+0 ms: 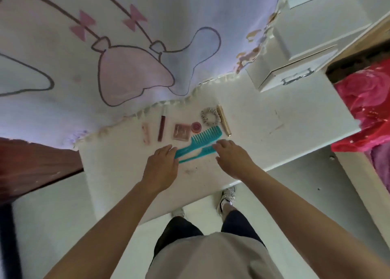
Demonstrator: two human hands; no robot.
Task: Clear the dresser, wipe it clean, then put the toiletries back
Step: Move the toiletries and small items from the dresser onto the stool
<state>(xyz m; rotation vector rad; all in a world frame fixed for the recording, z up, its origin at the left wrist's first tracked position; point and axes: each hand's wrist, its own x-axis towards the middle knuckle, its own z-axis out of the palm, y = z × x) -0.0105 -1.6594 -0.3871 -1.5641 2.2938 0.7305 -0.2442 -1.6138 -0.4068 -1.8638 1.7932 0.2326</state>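
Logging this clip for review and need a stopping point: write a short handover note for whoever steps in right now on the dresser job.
Left hand: open, fingers at the handle end of the teal combs; grip not confirmed.
Right hand: open, fingers at the combs' tooth end.
Dresser top holds, left to right: pink clip, dark red tube, square compact, small pink jar, scrunchie, gold tube.
Done: cannot tell; smudges remain on the top.
Left: whether clearing or restocking is unclear from this frame. No cloth in view.

One head-worn wide-angle view looks steeply down, close over the white dresser top (295, 118) and floor.
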